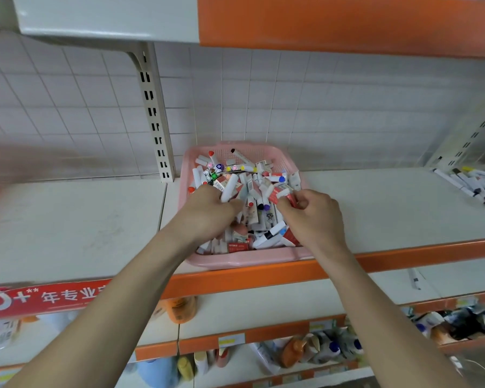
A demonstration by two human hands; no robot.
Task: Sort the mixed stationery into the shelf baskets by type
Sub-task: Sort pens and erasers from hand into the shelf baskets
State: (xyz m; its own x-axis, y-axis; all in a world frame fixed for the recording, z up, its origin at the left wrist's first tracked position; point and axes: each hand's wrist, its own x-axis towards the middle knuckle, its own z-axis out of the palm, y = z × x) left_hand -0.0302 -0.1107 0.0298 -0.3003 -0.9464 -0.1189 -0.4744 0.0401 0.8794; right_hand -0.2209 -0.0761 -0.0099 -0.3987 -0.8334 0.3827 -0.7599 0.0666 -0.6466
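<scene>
A pink basket (247,260) stands on the cream shelf, full of mixed markers, erasers and small boxes. My left hand (207,211) is inside its left half and grips a white marker (230,187) that points up and away. My right hand (315,217) is over the basket's right half and pinches a small red and white pack (287,196) between thumb and fingers. A loose pile of white markers (472,184) lies on the shelf at the far right.
The shelf (76,228) has an orange front edge and a red label strip at the left. An upright slotted post (154,113) stands behind the basket's left. Lower shelves hold bottles and tubes. Another shelf hangs overhead.
</scene>
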